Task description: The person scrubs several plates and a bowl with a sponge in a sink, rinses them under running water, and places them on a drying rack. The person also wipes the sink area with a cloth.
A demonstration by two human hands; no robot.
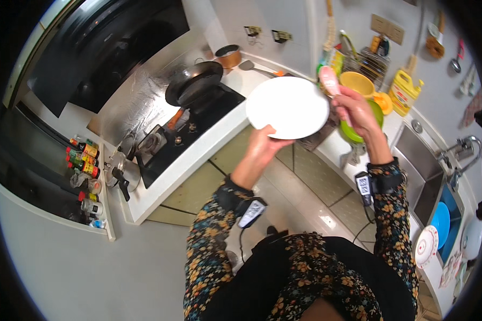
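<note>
A round white plate (pixel 288 107) is held out in front of me, its near rim between the thumb and fingers of my left hand (pixel 265 146). To its right, my right hand (pixel 356 111) grips the handle of a pink spoon (pixel 329 80), whose bowl points up and away from me, near the plate's right rim. Beneath and beside my right hand stand a green bowl (pixel 347 130) and a yellow bowl (pixel 357 83) on the counter. My right hand partly hides the green bowl.
A wok (pixel 195 82) rests on the black gas stove (pixel 209 116) at the left, beside a copper-coloured pot (pixel 228 57). A steel sink (pixel 415 160) with a faucet (pixel 466 146) lies right. A yellow detergent bottle (pixel 403 93) stands behind it. A patterned plate (pixel 426 246) sits near the blue basin.
</note>
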